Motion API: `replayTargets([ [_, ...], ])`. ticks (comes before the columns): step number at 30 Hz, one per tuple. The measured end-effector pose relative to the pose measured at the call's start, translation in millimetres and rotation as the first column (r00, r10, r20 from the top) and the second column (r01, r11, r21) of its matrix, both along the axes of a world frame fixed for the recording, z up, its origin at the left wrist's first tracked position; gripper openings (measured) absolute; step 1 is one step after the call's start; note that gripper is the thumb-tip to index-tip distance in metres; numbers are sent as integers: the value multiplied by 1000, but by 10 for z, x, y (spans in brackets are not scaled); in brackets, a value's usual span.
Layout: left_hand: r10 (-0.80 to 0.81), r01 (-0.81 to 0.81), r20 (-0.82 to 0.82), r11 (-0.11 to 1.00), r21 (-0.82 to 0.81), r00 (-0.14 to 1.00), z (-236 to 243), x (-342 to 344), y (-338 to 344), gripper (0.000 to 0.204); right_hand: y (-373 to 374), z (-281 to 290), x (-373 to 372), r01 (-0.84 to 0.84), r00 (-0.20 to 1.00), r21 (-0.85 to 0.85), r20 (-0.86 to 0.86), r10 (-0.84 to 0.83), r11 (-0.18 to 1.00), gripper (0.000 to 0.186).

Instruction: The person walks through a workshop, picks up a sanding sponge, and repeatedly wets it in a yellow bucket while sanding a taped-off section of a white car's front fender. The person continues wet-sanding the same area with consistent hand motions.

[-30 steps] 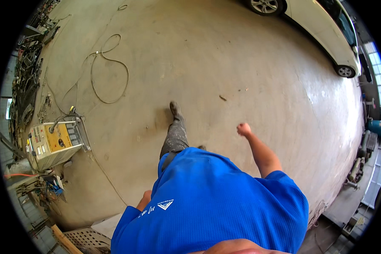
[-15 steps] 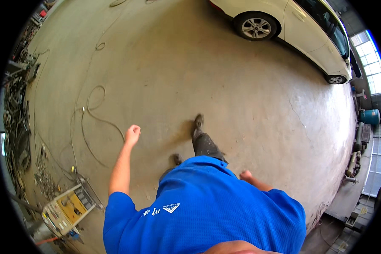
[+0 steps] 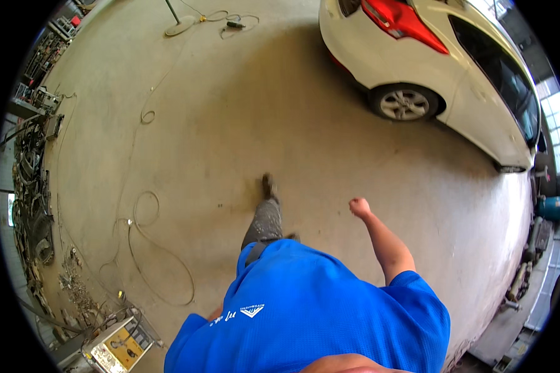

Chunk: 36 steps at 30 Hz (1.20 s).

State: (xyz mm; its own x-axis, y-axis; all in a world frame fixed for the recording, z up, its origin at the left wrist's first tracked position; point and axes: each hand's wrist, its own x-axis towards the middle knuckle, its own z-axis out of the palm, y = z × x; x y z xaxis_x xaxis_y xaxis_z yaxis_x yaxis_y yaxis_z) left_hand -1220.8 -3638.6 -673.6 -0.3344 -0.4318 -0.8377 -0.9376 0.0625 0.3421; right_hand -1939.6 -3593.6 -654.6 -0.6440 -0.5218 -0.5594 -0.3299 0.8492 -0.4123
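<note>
Out over the concrete floor [image 3: 305, 161], my right hand [image 3: 358, 207] is swung forward with its fingers curled into a loose fist. Nothing shows in it, and it touches nothing. The nearest large object to it is a white car [image 3: 485, 93] at the upper right, well apart from the hand. My left arm hangs back beside my blue shirt [image 3: 317, 311]. Only a sliver of its skin [image 3: 216, 314] shows at the shirt's edge, and the left hand itself is hidden. One boot [image 3: 268, 186] is stepped forward on the floor.
Cords and a looped hose [image 3: 193, 283] lie across the floor on the left. A cart with a yellow-brown top [image 3: 123, 348] stands at the lower left. Metal parts [image 3: 34, 205] are piled along the left side. A teal tank [image 3: 550, 208] sits at the far right.
I have walked forward, so the car looks closer and more of its rear shows. My right arm has swung ahead; my left arm has swung back out of sight. The other leg now leads.
</note>
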Motion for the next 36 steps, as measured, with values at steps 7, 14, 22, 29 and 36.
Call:
replayTargets([
  [7,150,-152,89,988,25,985,-291,-1603,-2707,20,-3640,642,-1409,-82,976,-329,-220,8,941,21],
  [14,308,-498,-505,814,-299,806,590,-4947,-7933,19,-4033,28,-2186,-162,987,9,0,162,987,23],
  [22,198,-457,-575,818,-350,794,933,-7535,-11306,18,-5408,-422,-3368,17,898,532,365,-247,847,29],
  [29,202,-204,-133,979,0,970,-302,-6801,-10897,31,-9335,-350,-5682,-146,963,130,245,111,981,20],
  [36,104,-149,223,969,199,969,-322,-7331,-12258,30,-13791,175,-7279,80,972,-372,236,11,925,18],
])
